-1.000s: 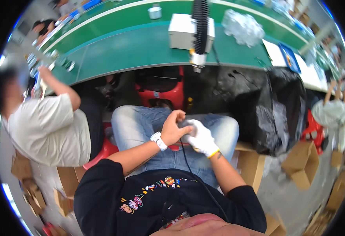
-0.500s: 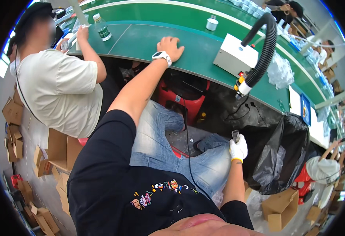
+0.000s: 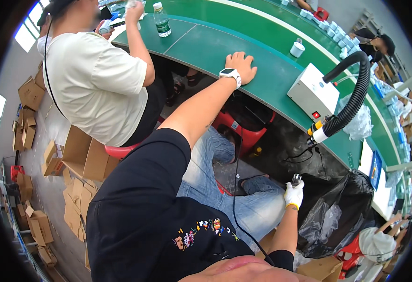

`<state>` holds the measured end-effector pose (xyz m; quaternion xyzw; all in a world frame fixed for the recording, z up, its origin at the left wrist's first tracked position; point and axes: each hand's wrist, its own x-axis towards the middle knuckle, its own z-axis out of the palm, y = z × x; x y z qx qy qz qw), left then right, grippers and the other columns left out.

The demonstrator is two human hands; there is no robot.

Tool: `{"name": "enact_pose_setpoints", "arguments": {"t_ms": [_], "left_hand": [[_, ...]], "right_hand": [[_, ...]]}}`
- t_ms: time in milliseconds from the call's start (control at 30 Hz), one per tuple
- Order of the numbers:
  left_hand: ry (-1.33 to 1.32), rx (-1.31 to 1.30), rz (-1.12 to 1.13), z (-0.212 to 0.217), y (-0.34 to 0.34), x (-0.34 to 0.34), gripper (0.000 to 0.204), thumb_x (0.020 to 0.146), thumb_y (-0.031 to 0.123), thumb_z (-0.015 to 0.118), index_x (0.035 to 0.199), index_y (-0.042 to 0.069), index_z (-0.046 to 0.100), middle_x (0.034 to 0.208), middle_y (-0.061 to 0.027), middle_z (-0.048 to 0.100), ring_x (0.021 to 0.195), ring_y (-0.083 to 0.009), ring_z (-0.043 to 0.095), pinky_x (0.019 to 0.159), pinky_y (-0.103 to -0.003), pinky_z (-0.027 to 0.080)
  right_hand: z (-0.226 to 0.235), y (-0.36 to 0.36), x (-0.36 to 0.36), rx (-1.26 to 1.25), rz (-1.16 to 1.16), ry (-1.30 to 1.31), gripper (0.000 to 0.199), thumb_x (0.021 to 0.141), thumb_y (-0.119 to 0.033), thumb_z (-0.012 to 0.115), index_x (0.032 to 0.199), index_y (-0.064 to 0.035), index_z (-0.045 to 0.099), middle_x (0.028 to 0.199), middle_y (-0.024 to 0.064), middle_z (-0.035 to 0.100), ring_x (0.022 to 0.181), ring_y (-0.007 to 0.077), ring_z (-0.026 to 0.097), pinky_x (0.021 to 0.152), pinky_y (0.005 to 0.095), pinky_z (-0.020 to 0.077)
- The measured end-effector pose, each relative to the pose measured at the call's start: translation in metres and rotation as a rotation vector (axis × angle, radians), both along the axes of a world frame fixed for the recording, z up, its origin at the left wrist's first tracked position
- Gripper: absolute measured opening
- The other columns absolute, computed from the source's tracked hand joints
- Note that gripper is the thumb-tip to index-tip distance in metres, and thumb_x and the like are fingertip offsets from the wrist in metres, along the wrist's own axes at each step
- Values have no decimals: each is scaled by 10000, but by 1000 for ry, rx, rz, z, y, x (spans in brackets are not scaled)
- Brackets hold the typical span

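Observation:
My left hand [image 3: 241, 65], bare with a white smartwatch on the wrist, rests flat on the edge of the green workbench [image 3: 262, 70], fingers spread, holding nothing. My right hand [image 3: 293, 194], in a white glove with a yellow cuff, is low beside my right knee. It grips a small dark and silver object [image 3: 296, 179] that sticks up from the fist. A thin black cable [image 3: 234, 188] runs down across my jeans toward my chest. A black bin bag [image 3: 342, 207] lies just right of the gloved hand.
A white box unit [image 3: 311, 91] with a black ribbed hose [image 3: 351, 101] sits on the bench. A red stool [image 3: 243, 129] stands under it. A person in a white shirt [image 3: 98, 80] sits at my left. Cardboard boxes [image 3: 79, 155] litter the floor. A water bottle [image 3: 161, 19] and white cups [image 3: 298, 49] stand on the bench.
A second ago both hands were together over my lap. My left hand then reached up onto the bench edge, and my right hand dropped beside my knee, still gripping the small object.

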<state>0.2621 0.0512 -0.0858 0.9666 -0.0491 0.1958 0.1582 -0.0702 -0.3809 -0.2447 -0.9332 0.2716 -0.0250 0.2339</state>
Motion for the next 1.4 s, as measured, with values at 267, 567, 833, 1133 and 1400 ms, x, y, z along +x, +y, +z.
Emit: {"name": "enact_pose_setpoints", "arguments": {"t_ms": [267,567,833,1133,1400], "left_hand": [[-53,2,2,-4,2,-1,469,964,462,627,1338,181,661,1452,-179,572,1401,-327,489,1163,-516,345],[-48,23,-50,6,-5,14,625,921,463,649,1394,56,614,1378,-213,652,1269,-399,617,1075,-500,490],[-25,214,-34,-24,9,40,555,1008,504,571,1444,161,599,1478,-156,579,1347,-336,565,1105,-476,466],[12,198,-50,-21,15,43,541,1017,500,550,1449,177,601,1517,-146,552,1387,-330,536,1128,-492,440],[19,199,-46,-25,19,48,536,1034,504,529,1452,176,599,1520,-137,549,1381,-336,537,1117,-485,454]], "right_hand": [[-11,-16,2,109,-151,2,436,848,-323,797,1131,-22,660,1016,198,748,940,385,720,881,437,550],[4,-18,-6,-20,-116,7,486,861,-422,739,1188,-65,704,1210,215,710,1158,400,668,1014,469,515],[12,-17,-14,152,-220,-60,523,866,-395,742,1261,-73,624,1111,183,738,1087,383,697,952,465,539],[19,-9,-25,-2,-91,-95,576,829,-345,741,1337,-127,580,1140,143,747,1059,364,713,937,442,552],[31,-6,-27,147,32,39,495,795,-321,724,1258,-161,650,1145,98,752,1076,317,715,922,415,553]]}}
